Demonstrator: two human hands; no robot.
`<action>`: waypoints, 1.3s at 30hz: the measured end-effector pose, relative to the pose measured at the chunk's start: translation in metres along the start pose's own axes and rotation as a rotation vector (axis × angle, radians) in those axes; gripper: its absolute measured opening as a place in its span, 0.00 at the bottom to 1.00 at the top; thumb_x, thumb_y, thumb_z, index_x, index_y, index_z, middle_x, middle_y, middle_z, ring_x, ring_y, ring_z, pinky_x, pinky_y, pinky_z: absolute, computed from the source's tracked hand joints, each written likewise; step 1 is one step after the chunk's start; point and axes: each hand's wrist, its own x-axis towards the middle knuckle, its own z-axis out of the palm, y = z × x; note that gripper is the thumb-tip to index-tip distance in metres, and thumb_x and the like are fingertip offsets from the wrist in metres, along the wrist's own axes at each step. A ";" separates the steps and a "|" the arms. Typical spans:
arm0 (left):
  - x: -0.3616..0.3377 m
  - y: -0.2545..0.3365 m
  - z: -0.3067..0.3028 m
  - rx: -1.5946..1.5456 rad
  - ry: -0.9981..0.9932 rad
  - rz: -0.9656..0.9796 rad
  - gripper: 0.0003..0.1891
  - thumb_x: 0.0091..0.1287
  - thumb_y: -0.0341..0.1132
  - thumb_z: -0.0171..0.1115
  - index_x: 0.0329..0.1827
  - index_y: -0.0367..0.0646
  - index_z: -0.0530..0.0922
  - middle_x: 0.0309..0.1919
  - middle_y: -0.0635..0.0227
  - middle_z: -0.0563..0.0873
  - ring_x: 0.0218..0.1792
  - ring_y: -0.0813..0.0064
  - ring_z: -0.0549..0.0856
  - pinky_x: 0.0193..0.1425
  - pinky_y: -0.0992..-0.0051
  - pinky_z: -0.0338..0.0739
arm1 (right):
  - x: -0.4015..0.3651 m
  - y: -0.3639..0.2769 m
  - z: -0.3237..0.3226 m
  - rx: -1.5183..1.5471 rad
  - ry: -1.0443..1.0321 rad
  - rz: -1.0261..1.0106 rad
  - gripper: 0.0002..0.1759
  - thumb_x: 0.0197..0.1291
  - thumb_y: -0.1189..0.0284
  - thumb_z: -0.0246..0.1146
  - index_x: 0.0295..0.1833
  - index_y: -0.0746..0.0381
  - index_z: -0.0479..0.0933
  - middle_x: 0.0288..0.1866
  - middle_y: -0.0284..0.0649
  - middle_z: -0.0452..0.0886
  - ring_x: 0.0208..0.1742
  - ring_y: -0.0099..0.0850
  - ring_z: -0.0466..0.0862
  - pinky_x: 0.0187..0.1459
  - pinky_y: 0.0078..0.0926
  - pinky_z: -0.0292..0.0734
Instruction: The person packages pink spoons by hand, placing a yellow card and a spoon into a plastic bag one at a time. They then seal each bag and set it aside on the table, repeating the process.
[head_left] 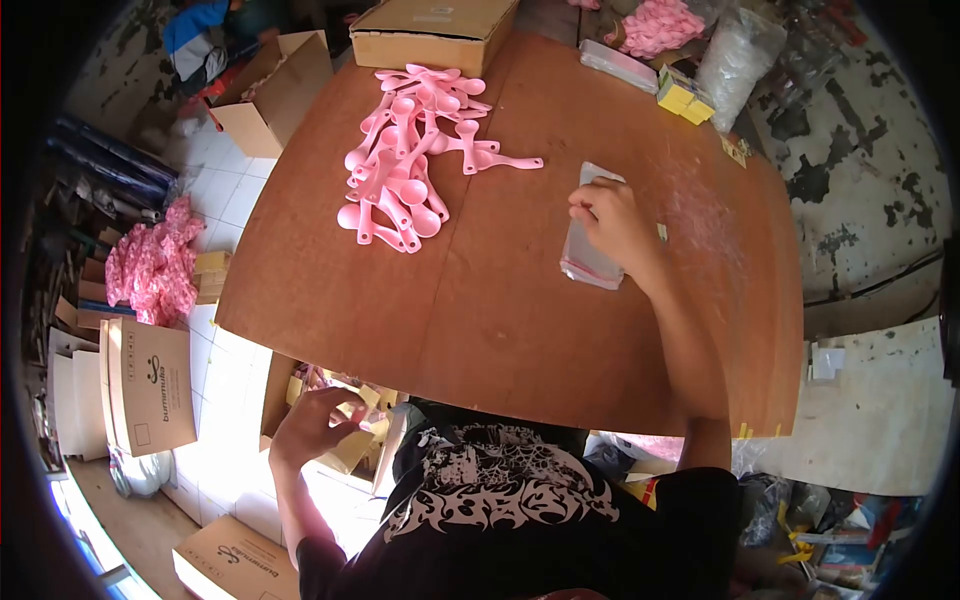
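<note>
Many pink plastic spoons (400,165) lie in a loose pile on the brown wooden table (480,300), left of its middle. A stack of clear plastic sleeves (590,255) rests on the table to the right. Over the upper part of this stack is my right hand (607,210), its fingers curled and pressed together; whatever they pinch is too small to make out. My left hand (318,425) hangs beyond the table's near edge, above an open box, with thumb and fingers apart and nothing between them.
A closed cardboard box (430,35) stands at the table's far edge. Far right are a yellow box (685,97) and a bulging clear bag (740,65). Cartons (150,385) stand on the floor at left. Another person (200,45) is at the upper left.
</note>
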 end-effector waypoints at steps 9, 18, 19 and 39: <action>0.000 -0.039 0.021 -0.091 -0.213 0.022 0.16 0.66 0.34 0.67 0.54 0.38 0.81 0.41 0.56 0.89 0.44 0.63 0.90 0.51 0.69 0.82 | -0.034 0.012 -0.033 -0.089 -0.467 0.152 0.08 0.46 0.72 0.72 0.33 0.62 0.86 0.27 0.43 0.86 0.29 0.36 0.86 0.35 0.30 0.78; 0.074 0.132 0.004 -0.003 -0.059 0.653 0.12 0.65 0.31 0.68 0.51 0.42 0.83 0.40 0.61 0.89 0.41 0.65 0.90 0.44 0.70 0.85 | -0.048 -0.002 -0.042 -0.109 -0.248 0.045 0.03 0.52 0.76 0.66 0.31 0.60 0.85 0.31 0.41 0.84 0.38 0.42 0.83 0.40 0.36 0.77; 0.086 0.148 0.009 0.013 0.029 0.621 0.14 0.61 0.28 0.70 0.51 0.42 0.83 0.44 0.61 0.89 0.45 0.63 0.90 0.49 0.70 0.85 | -0.054 -0.012 -0.045 -0.073 -0.271 -0.008 0.03 0.54 0.75 0.66 0.32 0.60 0.84 0.32 0.42 0.84 0.38 0.43 0.82 0.41 0.38 0.77; 0.128 0.138 0.051 -0.930 0.108 0.452 0.13 0.67 0.25 0.67 0.54 0.36 0.79 0.38 0.63 0.89 0.37 0.80 0.86 0.41 0.80 0.82 | -0.120 0.042 -0.054 -0.150 0.005 0.094 0.14 0.50 0.78 0.71 0.44 0.66 0.84 0.41 0.47 0.85 0.42 0.46 0.84 0.47 0.39 0.79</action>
